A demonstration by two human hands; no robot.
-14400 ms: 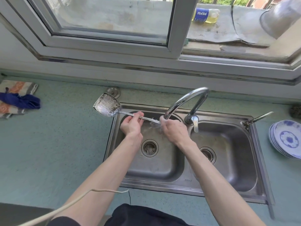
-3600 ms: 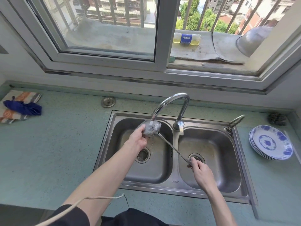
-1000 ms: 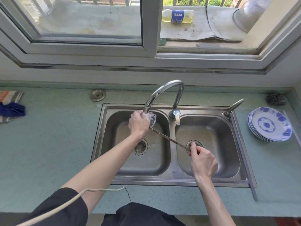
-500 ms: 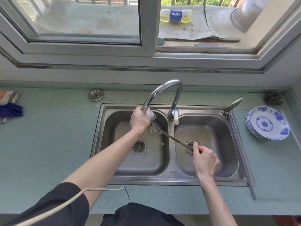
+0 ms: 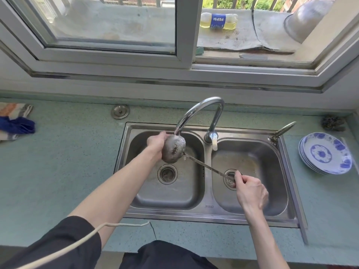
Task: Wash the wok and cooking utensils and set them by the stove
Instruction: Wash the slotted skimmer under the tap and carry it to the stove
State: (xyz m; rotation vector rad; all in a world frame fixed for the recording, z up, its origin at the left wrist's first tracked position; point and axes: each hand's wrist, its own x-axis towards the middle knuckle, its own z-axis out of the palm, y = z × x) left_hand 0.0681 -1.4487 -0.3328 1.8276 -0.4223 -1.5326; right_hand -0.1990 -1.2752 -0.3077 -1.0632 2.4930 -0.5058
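Head cam looking straight down at a steel double sink set in a speckled green counter, under a big window. So the ladle is sitting right under the spout of the curved faucet, over the left basin, bowl turned so its rounded back faces the camera, and it looks pretty scuffed and dark in the middle. Left hand is cupped around the far left side of the ladle's bowl, fingers curled behind it so you mostly just see the back of the hand and the wrist. The thin metal handle runs down and to the right across the divider between the basins, and the right hand is pinching the end of it between thumb and fingers, right over the drain of the right basin. Can't really make out a clear stream of water, just a bit of shine at the spout. Off to the right on the counter there's a stack of blue and white plates, with a dark scrubber behind them in the corner. Far left has a striped cloth with a blue rag on top of it. Out on the window ledge a Pepsi bottle lies on its side, and a pale cord crosses the left sleeve at the bottom
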